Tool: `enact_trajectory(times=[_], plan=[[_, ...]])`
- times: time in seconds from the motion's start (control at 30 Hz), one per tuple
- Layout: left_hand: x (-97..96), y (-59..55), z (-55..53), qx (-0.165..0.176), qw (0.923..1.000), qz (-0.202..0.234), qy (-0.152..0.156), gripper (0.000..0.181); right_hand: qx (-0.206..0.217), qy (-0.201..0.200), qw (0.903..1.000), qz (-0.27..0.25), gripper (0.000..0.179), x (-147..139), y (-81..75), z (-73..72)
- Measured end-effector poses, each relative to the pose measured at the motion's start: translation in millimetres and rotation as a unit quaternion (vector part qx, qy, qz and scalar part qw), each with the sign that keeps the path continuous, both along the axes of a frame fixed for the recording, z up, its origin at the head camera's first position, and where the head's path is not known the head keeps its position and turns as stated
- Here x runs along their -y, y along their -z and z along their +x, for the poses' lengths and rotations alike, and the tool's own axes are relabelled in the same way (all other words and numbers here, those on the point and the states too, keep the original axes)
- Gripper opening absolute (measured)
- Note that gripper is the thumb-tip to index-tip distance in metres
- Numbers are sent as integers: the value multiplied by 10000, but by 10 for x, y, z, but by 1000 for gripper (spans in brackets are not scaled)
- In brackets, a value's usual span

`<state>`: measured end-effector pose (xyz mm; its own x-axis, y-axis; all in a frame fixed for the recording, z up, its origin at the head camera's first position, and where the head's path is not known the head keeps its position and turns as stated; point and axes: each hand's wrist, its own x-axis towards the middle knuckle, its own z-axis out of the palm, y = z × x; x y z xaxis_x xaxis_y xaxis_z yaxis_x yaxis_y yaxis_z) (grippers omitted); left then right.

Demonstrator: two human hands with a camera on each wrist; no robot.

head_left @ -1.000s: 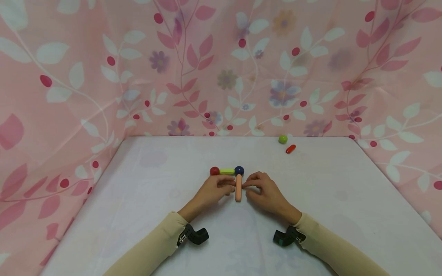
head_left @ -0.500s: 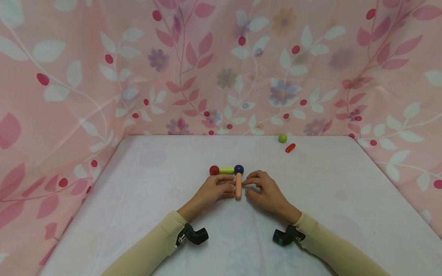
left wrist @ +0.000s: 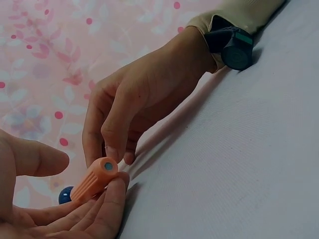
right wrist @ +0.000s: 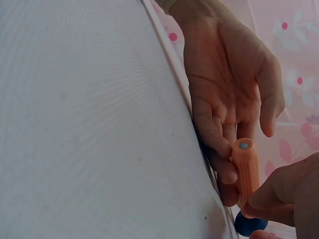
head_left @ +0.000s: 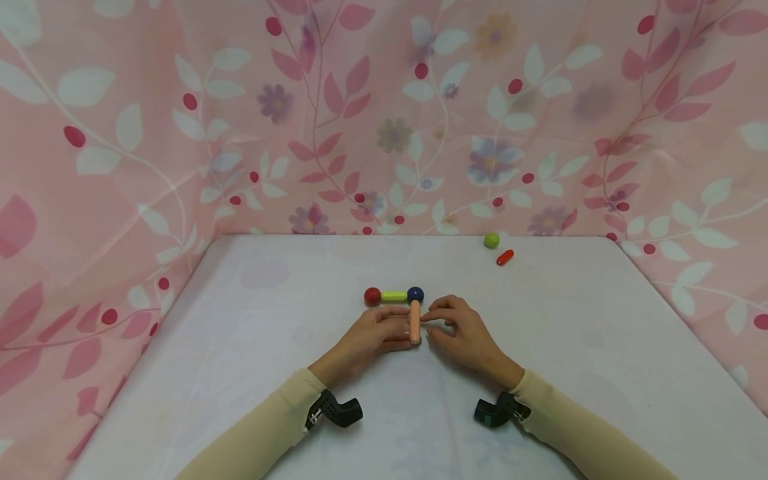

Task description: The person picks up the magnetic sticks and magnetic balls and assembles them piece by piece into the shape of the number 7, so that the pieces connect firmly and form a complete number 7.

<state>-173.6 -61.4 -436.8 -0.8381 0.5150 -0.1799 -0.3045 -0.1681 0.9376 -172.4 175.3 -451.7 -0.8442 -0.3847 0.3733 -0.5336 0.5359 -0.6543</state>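
An orange magnetic rod points toward me, its far end at a dark blue ball. From that ball a lime-green rod runs left to a red ball. My left hand lies beside the orange rod, fingers extended under its near end and the thumb raised apart, as the left wrist view shows. On the other side, my right hand touches the orange rod near the blue ball with a fingertip, fingers loosely bent. A small metal disc shows in the rod's near end.
Near the table's back edge lie a green ball and a short red rod. A pale cloth covers the table. Pink floral fabric hangs behind and at both sides.
My left fingers have slid right, reaching under the near end of the orange rod, which has risen slightly. My right hand has stayed almost still.
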Motion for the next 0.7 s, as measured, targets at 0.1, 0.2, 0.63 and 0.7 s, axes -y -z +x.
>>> enact_trajectory(times=[0.1,0.2,0.63,0.7], plan=[[8,-2,9,77,9999,69,27,45,-44,-17,10000,-2,21,2,-8,6],[8,-5,23,167,9998,147,13,45,-45,-28,10000,-13,21,5,-10,11],[6,43,12,151,9991,369,129,47,-205,12,9998,-72,19,4,9,-3],[11,44,3,115,9992,361,135,47,-219,7,9997,-113,18,7,4,-8]])
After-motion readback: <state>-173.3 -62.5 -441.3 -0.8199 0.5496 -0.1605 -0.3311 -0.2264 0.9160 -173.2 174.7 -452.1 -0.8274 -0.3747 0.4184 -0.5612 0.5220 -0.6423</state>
